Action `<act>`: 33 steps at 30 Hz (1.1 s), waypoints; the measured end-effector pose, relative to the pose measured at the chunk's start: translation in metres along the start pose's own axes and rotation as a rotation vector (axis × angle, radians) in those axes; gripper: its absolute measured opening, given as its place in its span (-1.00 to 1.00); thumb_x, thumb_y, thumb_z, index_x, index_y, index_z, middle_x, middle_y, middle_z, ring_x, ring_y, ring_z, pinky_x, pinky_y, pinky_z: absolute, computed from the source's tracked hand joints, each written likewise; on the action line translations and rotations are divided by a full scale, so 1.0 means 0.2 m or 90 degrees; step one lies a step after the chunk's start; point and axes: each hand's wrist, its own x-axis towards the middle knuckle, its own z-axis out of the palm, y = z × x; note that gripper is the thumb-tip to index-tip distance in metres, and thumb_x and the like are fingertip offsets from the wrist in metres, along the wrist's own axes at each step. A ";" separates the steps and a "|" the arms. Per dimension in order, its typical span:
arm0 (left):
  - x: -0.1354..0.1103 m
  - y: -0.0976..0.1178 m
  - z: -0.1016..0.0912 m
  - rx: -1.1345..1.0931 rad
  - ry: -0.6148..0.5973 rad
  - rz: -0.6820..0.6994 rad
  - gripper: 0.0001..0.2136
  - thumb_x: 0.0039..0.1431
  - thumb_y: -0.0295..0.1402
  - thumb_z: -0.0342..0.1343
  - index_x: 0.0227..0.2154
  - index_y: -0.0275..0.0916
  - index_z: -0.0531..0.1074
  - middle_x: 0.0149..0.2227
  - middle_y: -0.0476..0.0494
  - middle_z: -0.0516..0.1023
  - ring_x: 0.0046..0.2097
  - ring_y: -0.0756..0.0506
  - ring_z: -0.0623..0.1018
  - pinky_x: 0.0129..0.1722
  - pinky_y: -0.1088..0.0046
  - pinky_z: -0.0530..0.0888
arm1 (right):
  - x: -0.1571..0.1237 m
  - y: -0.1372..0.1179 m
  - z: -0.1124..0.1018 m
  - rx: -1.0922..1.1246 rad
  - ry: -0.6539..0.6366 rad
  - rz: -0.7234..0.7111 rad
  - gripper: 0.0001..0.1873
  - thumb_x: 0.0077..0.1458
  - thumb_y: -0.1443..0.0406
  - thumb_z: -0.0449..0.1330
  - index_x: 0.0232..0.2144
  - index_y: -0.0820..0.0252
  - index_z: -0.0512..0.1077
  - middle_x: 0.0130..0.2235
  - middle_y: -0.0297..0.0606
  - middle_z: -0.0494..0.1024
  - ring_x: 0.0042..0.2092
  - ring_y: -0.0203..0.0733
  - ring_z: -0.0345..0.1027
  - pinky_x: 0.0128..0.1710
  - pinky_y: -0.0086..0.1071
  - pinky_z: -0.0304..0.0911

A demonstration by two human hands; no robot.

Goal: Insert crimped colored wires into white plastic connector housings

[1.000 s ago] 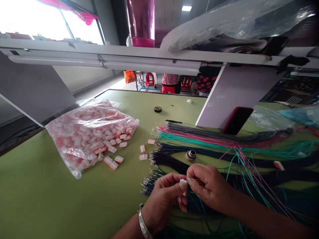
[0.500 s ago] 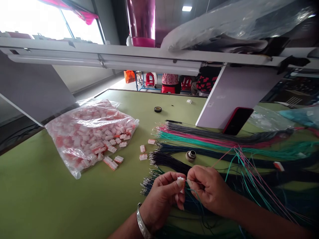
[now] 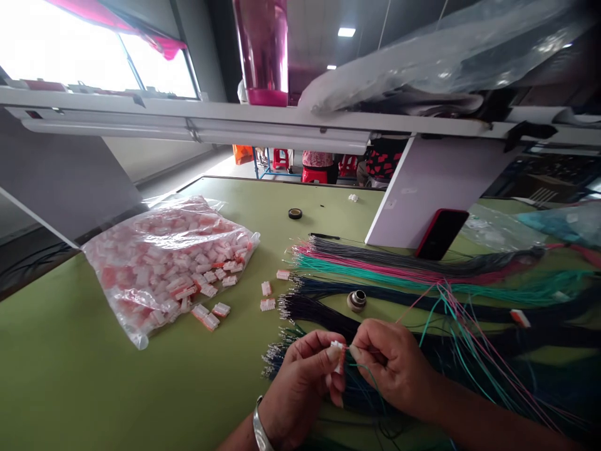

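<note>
A small white-and-orange connector housing (image 3: 337,357) is pinched between the thumb and fingers of my left hand (image 3: 307,376). My right hand (image 3: 392,363) is closed at the connector's right side, its thumb and forefinger gripping a thin pink wire (image 3: 413,305) close to the housing. A green wire (image 3: 369,371) runs from the connector under my right hand. Beneath and behind both hands lie bundles of dark wires (image 3: 323,316) with metal terminals at their left ends. Whether the pink wire's tip sits inside the housing is too small to tell.
A clear bag of connectors (image 3: 159,250) lies on the green table (image 3: 56,369) at left, with loose housings (image 3: 267,305) nearby. Beyond the hands are green wires (image 3: 338,268), a metal ring (image 3: 357,300), black tape (image 3: 295,213) and a phone (image 3: 441,234) against the shelf support (image 3: 399,194).
The view has tilted slightly, so the scene sits lower in the picture. Both hands keep their grip on the connector and the pink wire, with little other movement.
</note>
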 end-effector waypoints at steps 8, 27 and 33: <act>0.02 0.03 -0.02 -0.034 -0.006 0.015 -0.80 0.07 -0.36 0.29 -0.26 -0.33 0.50 -0.52 -0.01 0.42 -0.52 0.08 0.38 -0.56 0.57 0.39 | 0.25 0.12 -0.19 -0.084 -0.085 0.023 -0.83 0.23 0.20 0.10 -0.22 0.14 0.42 -0.32 -0.34 0.53 -0.31 -0.29 0.40 -0.42 -0.50 0.22; 0.07 0.02 -0.06 -0.010 0.024 0.021 -0.73 0.01 -0.31 0.33 -0.25 -0.34 0.50 -0.49 -0.03 0.39 -0.52 0.06 0.36 -0.58 0.55 0.35 | 0.67 0.77 -0.25 -0.403 -0.078 0.128 -0.77 0.27 0.20 0.15 -0.14 0.25 0.45 -0.12 -0.21 0.52 -0.15 -0.18 0.44 -0.12 -0.19 0.38; 0.08 0.02 -0.07 -0.012 0.013 0.020 -0.74 0.04 -0.34 0.31 -0.23 -0.34 0.49 -0.49 -0.02 0.39 -0.51 0.07 0.37 -0.57 0.56 0.36 | 0.60 0.65 -0.32 -0.277 0.002 0.051 -0.81 0.25 0.28 0.05 -0.27 0.26 0.43 -0.45 -0.31 0.49 -0.43 -0.28 0.33 -0.38 -0.42 0.23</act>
